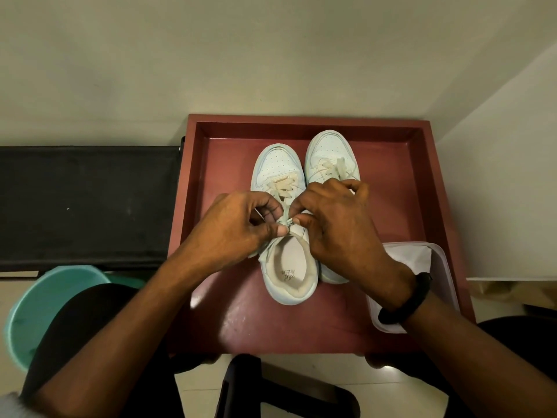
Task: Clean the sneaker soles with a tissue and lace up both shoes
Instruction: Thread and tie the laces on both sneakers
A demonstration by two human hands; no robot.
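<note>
Two white sneakers stand side by side, toes away from me, on a red tray (391, 206). The left sneaker (287, 276) has cream laces (281, 184) crossed over its tongue. My left hand (238, 227) and my right hand (334, 224) meet above its upper eyelets, each pinching a lace end between thumb and fingers. The right sneaker (330, 152) lies partly under my right hand, with a loose lace across its front. A clear plastic box (443, 267) with white tissue (413, 257) in it sits at the tray's near right corner, under my right wrist.
A black bench (84, 203) stands left of the tray, against the pale wall. A teal bucket (39, 309) sits on the floor at the lower left by my knee. A dark sandal (241, 387) lies on the tiled floor below the tray.
</note>
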